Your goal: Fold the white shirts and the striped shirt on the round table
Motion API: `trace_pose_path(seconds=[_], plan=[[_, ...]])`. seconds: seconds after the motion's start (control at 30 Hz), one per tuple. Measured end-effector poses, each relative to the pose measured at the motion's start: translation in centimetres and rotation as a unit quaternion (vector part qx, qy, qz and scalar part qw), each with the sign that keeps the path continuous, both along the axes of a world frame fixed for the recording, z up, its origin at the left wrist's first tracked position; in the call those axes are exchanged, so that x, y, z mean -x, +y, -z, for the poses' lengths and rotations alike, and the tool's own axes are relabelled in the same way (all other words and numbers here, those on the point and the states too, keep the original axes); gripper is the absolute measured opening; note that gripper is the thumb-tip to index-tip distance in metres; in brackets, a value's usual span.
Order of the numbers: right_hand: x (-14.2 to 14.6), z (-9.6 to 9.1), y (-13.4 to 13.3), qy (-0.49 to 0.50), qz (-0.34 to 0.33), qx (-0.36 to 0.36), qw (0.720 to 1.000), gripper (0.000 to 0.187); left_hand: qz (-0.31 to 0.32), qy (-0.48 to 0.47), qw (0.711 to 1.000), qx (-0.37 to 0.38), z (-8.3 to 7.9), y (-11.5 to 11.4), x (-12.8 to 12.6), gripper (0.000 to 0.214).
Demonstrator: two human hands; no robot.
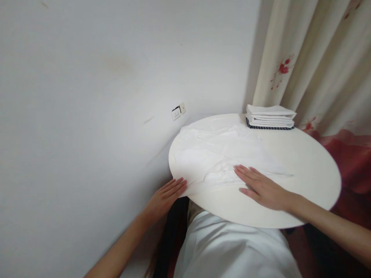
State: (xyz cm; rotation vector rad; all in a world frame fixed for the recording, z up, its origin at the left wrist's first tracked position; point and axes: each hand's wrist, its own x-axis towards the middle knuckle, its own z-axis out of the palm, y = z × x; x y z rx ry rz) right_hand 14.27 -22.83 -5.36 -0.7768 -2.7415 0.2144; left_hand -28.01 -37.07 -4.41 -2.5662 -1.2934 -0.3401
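A white cloth (214,154) lies spread and slightly creased on a round white table (307,170). My right hand (261,187) rests flat on the cloth's near edge, fingers stretched out and together, palm down. My left hand (166,195) is at the table's left rim, fingers extended and touching the cloth's left edge where it reaches the rim. Neither hand grips anything.
A stack of folded white cloths (269,116), with a dark dotted one at the bottom, sits at the table's far edge. A curtain (315,65) with red flowers hangs at the right. A white wall with a socket (178,112) is at the left.
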Motion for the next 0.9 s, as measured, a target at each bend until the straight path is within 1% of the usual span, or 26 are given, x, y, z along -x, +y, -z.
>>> trace_pose_path(seconds=[0.13,0.23,0.33,0.4,0.47,0.53,0.6,0.67,0.73,0.9], plan=[[-1.6,0.1,0.6,-0.009,0.028,-0.015,0.999,0.070,0.010,-0.028,0.999,-0.032,0.6,0.3,0.3,0.048],[-3.7,0.5,0.7,-0.018,0.060,-0.037,0.997,0.069,0.002,-0.035,0.999,-0.030,0.9,0.3,0.4,0.051],[-5.7,0.6,0.5,-0.015,0.106,-0.078,0.991,0.067,0.001,-0.040,0.999,-0.033,1.1,0.3,0.5,0.052],[-6.9,0.3,0.4,-0.012,0.136,-0.111,0.984,0.066,0.001,-0.041,0.998,-0.041,1.3,0.2,0.7,0.052],[-8.3,-0.1,0.6,-0.008,0.149,-0.138,0.979,0.063,-0.003,-0.049,0.998,-0.050,1.5,0.2,0.7,0.052],[-9.9,-0.6,1.0,-0.006,0.129,-0.147,0.981,0.056,0.003,-0.062,0.997,-0.054,1.5,0.2,0.7,0.048],[-11.4,-1.1,1.6,-0.010,0.079,-0.144,0.986,0.046,0.025,-0.074,0.995,-0.058,1.2,0.2,0.4,0.043],[-12.4,-1.4,2.1,-0.021,0.024,-0.142,0.989,0.044,0.049,-0.078,0.994,-0.063,0.7,0.3,0.1,0.042],[-12.7,-1.5,2.5,-0.033,-0.005,-0.156,0.987,0.044,0.064,-0.075,0.993,-0.068,0.2,0.5,-0.2,0.043],[-11.7,-1.5,3.2,-0.079,-0.020,-0.247,0.966,0.038,0.089,-0.068,0.989,-0.097,-0.5,0.8,0.0,0.039]])
